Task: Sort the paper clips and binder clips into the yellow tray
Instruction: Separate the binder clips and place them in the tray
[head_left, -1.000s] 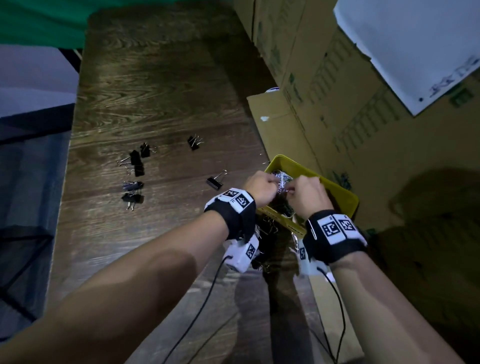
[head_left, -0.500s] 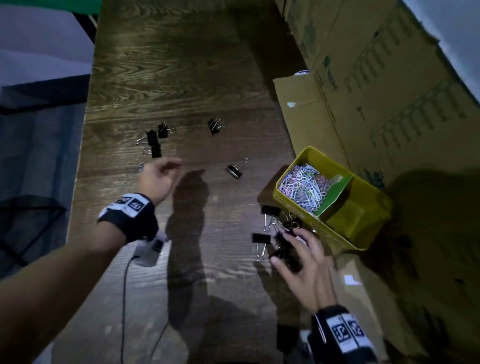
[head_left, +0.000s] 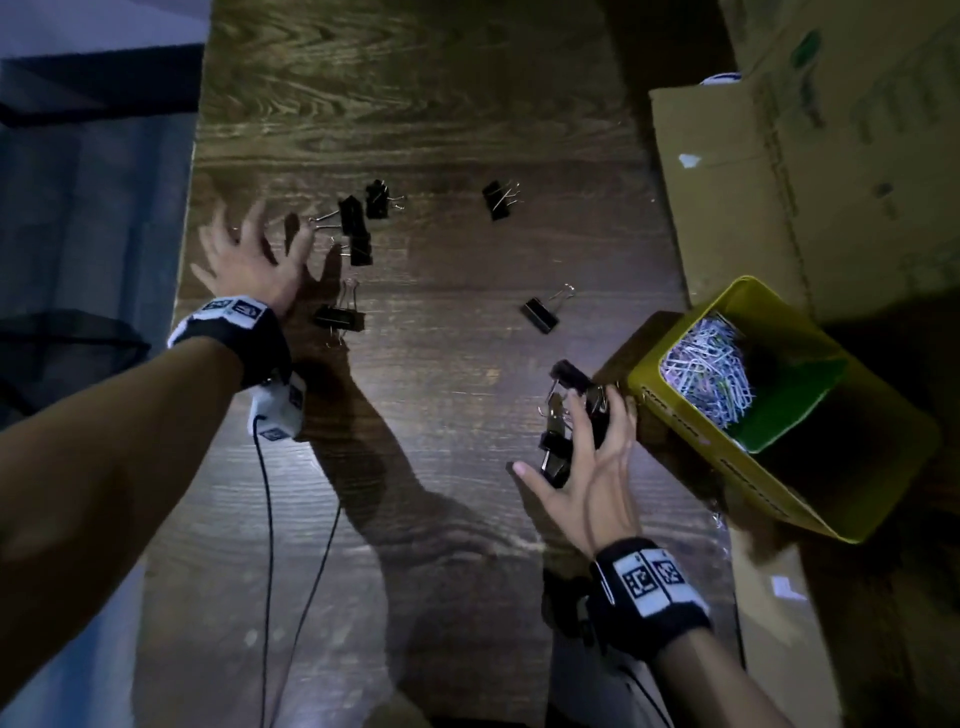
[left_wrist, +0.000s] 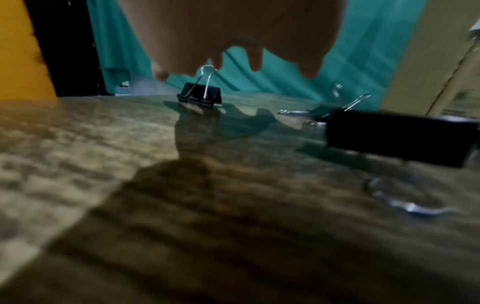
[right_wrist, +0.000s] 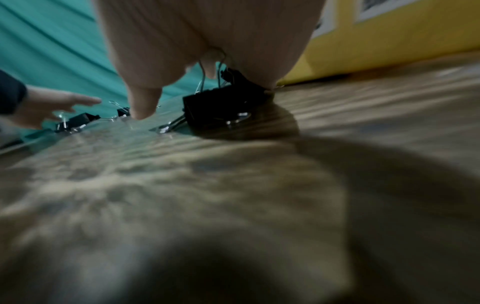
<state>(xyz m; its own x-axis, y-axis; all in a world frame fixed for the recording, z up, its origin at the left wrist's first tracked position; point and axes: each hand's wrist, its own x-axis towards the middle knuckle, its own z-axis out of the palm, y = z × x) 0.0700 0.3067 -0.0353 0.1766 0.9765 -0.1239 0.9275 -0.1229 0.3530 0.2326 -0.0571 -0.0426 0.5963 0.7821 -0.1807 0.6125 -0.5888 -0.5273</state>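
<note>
The yellow tray (head_left: 691, 431) sits at the right edge of the tabletop (head_left: 415, 104), against the cardboard boxes (head_left: 831, 156). One compartment already holds a heap of pale paper clips (head_left: 709, 371), walled off by a green divider (head_left: 779, 410); the near compartment looks dark, and what lies in it cannot be told. So the paper clips seem sorted, while the binder clips are mostly still out. A bunch of binder clips (head_left: 569, 421) lies just beside the tray's near corner, and the right hand (head_left: 597, 467) rests over it with fingers (head_left: 582, 415) curling round the black bodies, gathering them. Farther out, a single binder clip (head_left: 540, 314) lies mid-table, another (head_left: 498, 200) beyond it, and a loose cluster (head_left: 358, 223) sits at the left with one more (head_left: 337, 317) nearer. The left hand (head_left: 254, 260) hovers beside that cluster, fingers spread wide, holding nothing. By my judgement roughly half the job is left: every binder clip seen here has yet to go in
</note>
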